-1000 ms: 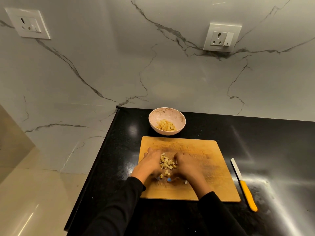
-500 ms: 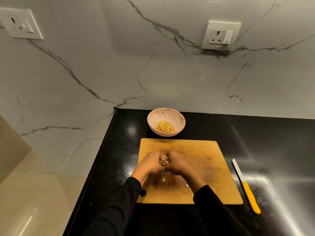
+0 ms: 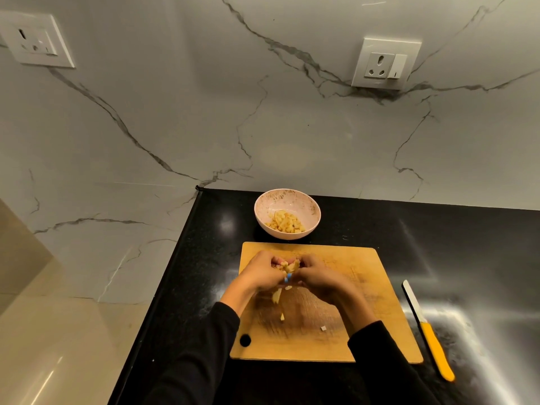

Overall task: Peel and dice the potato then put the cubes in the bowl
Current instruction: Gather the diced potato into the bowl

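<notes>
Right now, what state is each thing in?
Left hand: cupped round potato cubes.
Right hand: cupped round the same cubes.
Bowl: upright, partly filled with cubes.
Cutting board: flat, a few stray cubes left.
Knife: lying on counter, untouched.

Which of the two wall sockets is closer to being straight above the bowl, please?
The right-hand socket, set in the marble wall above and slightly right of the bowl. The other socket sits far off at the picture's left edge.

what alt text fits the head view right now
Two hands, left hand and right hand, cup diced potato cubes over a wooden cutting board. A bowl of cubes sits behind; a yellow-handled knife lies right.
</notes>
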